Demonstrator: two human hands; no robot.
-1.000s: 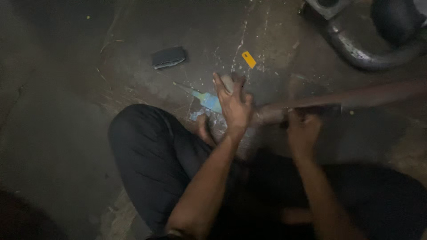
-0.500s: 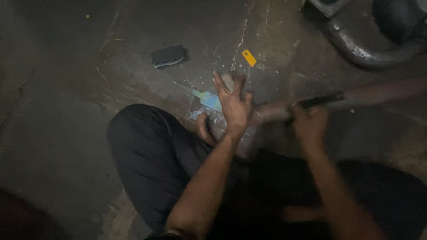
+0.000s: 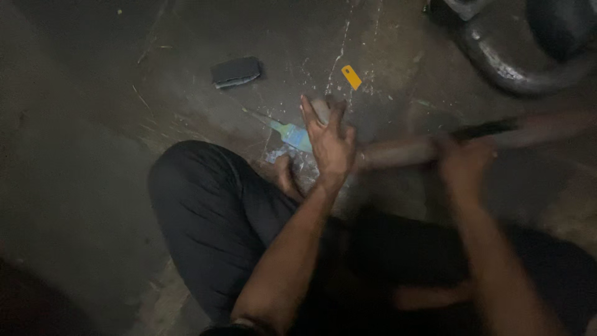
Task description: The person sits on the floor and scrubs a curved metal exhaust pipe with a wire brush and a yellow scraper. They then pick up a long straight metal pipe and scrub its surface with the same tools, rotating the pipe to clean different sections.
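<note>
Left hand (image 3: 329, 140) rests on the pipe (image 3: 398, 149); tag (image 3: 351, 76) at twelve o'clock, pad (image 3: 236, 71) at ten, right hand (image 3: 463, 163) at three.
</note>
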